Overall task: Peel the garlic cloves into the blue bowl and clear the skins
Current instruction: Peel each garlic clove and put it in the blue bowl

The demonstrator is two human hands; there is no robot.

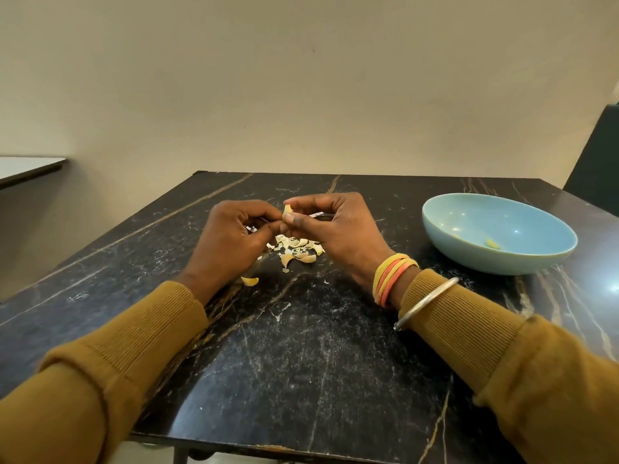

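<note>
My left hand (234, 236) and my right hand (338, 229) meet above the middle of the black marble table (301, 346). Between their fingertips they pinch a small pale garlic clove (287, 209) with skin partly on it. Under the hands lies a pile of garlic skins (296, 249). One curled skin piece (250, 281) sits apart, close to my left wrist. The blue bowl (435, 229) stands to the right of my right hand, and a peeled clove (492, 243) lies inside it.
The table's near edge runs just below my forearms. A pale wall stands behind the table. Another light tabletop (26, 169) shows at the far left, and a dark chair back (599, 162) at the far right.
</note>
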